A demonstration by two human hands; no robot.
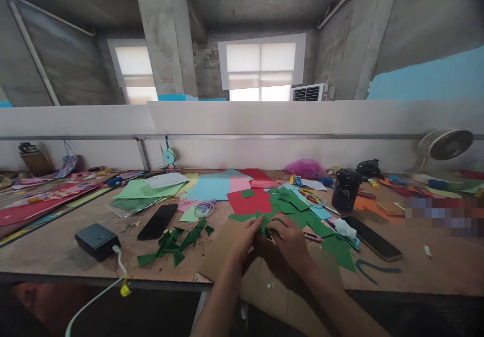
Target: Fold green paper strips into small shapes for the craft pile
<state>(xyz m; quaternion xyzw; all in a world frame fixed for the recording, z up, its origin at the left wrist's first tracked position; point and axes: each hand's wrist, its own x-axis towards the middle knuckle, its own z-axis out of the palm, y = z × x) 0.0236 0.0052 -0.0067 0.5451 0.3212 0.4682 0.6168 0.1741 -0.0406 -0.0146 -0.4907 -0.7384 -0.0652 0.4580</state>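
Between my two hands is a small piece of green paper (263, 226), held over a sheet of brown cardboard (223, 248). My left hand (245, 233) pinches its left side, and my right hand (289, 236) has its fingers closed at the right side. The lower part of the paper is hidden by my fingers. Just beyond my hands lie a red sheet (245, 203) and several cut green paper pieces (291, 201). A pink-handled cutter (313, 237) rests beside my right hand. To the left is a heap of folded green paper pieces (176, 243).
A black phone (158, 222) and a dark charger box (97, 241) with a white cable sit at left. At right stand a black bottle (346, 189), another phone (372, 238) and a fan (446, 144). Coloured sheets (209, 185) lie at the back before a white partition (242, 120).
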